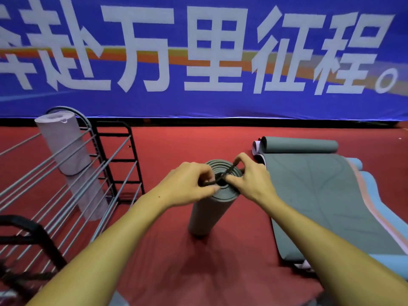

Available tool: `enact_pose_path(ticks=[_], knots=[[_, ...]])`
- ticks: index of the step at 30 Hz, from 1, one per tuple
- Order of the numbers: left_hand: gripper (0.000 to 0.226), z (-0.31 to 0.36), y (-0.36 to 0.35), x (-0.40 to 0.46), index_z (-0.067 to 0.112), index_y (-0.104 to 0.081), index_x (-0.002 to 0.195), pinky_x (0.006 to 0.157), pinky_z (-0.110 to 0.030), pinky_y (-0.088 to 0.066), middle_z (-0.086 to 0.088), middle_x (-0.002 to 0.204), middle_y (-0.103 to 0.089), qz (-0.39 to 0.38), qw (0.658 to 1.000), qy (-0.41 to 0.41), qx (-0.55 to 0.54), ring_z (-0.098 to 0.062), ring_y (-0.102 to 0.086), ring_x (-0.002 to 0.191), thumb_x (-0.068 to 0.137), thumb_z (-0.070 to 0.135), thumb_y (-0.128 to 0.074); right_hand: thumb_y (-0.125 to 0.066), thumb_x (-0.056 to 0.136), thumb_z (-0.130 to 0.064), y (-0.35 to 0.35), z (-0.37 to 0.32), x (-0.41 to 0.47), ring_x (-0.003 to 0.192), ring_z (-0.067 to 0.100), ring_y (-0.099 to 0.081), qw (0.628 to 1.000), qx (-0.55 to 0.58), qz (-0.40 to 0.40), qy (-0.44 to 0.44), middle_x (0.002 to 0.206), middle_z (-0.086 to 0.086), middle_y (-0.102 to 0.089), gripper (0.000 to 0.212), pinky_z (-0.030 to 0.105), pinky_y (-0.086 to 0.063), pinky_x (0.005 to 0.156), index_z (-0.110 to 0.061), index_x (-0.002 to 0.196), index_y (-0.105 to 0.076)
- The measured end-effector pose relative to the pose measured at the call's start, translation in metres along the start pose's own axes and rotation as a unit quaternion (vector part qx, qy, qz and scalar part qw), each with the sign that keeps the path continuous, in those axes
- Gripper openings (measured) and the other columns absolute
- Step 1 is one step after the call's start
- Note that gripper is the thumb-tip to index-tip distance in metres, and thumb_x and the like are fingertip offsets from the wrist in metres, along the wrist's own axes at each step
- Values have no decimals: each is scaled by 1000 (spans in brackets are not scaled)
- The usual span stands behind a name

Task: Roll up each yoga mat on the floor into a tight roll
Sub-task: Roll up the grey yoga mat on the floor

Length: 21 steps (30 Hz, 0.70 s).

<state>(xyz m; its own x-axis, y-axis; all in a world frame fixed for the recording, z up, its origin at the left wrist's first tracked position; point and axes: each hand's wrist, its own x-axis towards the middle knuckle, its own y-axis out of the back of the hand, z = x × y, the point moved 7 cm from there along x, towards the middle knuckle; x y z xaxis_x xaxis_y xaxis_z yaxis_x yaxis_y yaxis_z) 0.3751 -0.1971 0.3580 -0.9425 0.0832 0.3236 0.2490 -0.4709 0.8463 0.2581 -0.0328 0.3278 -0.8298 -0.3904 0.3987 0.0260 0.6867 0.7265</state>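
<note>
Head view: both hands, left [189, 184] and right [249, 177], pinch one black strap [223, 175] atop an upright rolled mat [207, 213]; rack [92, 164] left, flat mats [320, 195] right.

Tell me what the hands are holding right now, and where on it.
Both hands pinch a black strap across the top end of the upright rolled mat: left hand its near end, right hand its far end.

A blue banner [198, 58] with large white characters and an orange stripe spans the far wall. Red carpet [176, 261] covers the floor. On the left stands a metal rack [106, 164] with grey bars and black frame.
</note>
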Motion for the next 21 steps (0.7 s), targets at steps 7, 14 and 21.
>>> enact_pose_path(ticks=[7, 14, 21], knots=[[55, -19, -18, -22, 29, -44, 82, 92, -43, -53, 7, 158, -33, 56, 994, -8, 93, -19, -46, 134, 69, 64, -85, -76, 72, -66, 1, 2, 16, 82, 29, -61, 999, -9, 23, -30, 76, -1, -65, 49, 41, -47, 73, -31, 96, -52], [46, -52, -31, -4, 42, -51, 86, 92, -9, -46, -3, 164, -36, 136, 988, 4, -72, -18, -60, 114, 72, 38, -94, -72, 80, -58, -15, -26, 26, 109, 30, -65, 999, -4, 31, 9, 110, 0, -70, 43, 42, -47, 85, -34, 112, -57], [35, -59, -12, 11, 15, -61, 92, 90, -48, -58, 7, 138, -52, 117, 983, -41, -137, -25, -65, 106, 76, 32, -88, -58, 87, -50, -11, -35, 26, 100, 26, -74, 998, 47, -5, 40, 113, -10, -77, 38, 50, -58, 88, -47, 125, -60]])
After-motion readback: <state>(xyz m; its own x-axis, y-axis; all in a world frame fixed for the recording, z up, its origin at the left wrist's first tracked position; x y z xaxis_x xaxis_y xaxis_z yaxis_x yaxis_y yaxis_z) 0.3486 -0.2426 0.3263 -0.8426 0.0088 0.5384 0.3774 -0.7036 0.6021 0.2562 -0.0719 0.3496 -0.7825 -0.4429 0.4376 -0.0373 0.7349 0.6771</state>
